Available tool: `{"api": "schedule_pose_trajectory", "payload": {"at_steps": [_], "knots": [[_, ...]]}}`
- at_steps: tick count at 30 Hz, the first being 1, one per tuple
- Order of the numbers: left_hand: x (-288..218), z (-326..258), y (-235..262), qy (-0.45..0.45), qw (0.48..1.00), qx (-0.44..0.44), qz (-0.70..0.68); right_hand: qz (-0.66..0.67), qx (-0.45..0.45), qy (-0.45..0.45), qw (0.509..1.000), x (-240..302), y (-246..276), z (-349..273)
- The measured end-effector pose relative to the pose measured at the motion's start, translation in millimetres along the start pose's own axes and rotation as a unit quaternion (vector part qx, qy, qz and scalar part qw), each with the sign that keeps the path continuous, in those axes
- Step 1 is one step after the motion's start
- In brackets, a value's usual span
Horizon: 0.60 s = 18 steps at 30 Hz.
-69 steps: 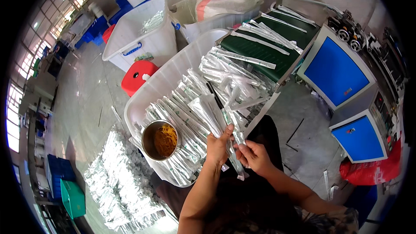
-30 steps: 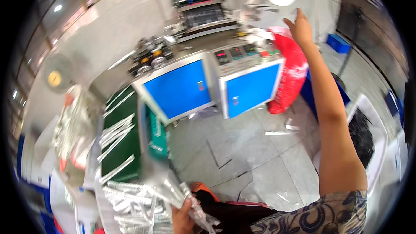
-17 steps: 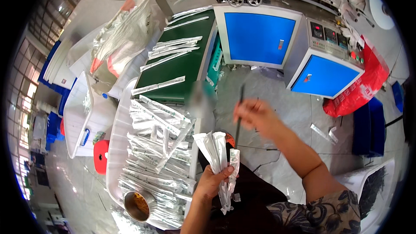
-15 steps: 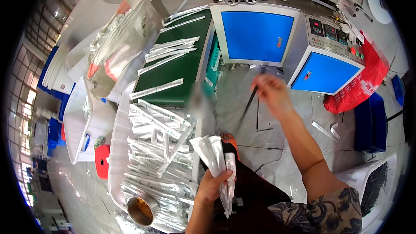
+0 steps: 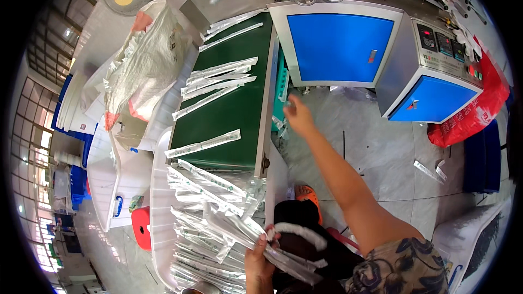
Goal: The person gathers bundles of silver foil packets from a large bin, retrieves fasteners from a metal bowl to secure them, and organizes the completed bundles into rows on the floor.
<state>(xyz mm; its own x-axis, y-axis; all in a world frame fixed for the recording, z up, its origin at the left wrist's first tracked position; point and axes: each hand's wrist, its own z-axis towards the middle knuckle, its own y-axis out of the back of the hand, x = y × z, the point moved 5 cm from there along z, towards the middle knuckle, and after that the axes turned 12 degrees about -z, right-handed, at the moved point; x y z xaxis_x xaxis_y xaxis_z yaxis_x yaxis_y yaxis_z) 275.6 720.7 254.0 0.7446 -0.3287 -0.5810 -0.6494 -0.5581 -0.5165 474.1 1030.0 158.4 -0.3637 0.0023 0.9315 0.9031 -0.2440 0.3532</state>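
Note:
My left hand [image 5: 260, 261] is closed around several long, narrow clear-and-white plastic packets [image 5: 291, 261] at the lower middle. One of them bends off to the right over my dark trousers. My right hand [image 5: 298, 117] is stretched forward beside the teal plastic crate [image 5: 281, 90], its fingers loosely bent and seemingly apart, with nothing visible in them. Many similar packets [image 5: 204, 223] lie heaped in the white tub [image 5: 162, 207] left of my left hand. More packets [image 5: 210, 142] rest on the green conveyor belt [image 5: 229, 114] above the tub.
A machine with blue doors [image 5: 340, 46] stands ahead, its control box [image 5: 441, 71] on the right. A red stool [image 5: 141, 228] and a white woven sack [image 5: 150, 60] are at left. A red bag [image 5: 474, 111], blue bins [image 5: 482, 158] and scraps [image 5: 427, 171] lie at right.
My right hand has moved left towards the teal crate; the dark stick it held is no longer in it. My left hand has lowered with its packets, which now tilt over the heap.

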Motion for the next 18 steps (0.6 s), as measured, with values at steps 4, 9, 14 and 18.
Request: {"api": "schedule_pose_trajectory", "payload": {"at_steps": [4,9,14,18], "knots": [[-27.9,27.3,-44.4,-0.122,0.991,0.023,0.041,0.255,0.404,-0.006,0.879,77.0,39.1,-169.5],[7.0,50.5,-90.3,-0.142,0.977,0.074,0.141,0.272,0.327,-0.060,0.903,108.1,68.6,-208.5],[-7.5,48.4,-113.9,-0.100,0.985,0.063,0.126,0.178,0.186,-0.269,0.928,44.3,65.3,-153.2],[-30.0,-0.7,-62.0,-0.075,0.988,0.121,0.058,0.160,-0.130,-0.054,0.977,-39.2,29.2,-11.7]]}}
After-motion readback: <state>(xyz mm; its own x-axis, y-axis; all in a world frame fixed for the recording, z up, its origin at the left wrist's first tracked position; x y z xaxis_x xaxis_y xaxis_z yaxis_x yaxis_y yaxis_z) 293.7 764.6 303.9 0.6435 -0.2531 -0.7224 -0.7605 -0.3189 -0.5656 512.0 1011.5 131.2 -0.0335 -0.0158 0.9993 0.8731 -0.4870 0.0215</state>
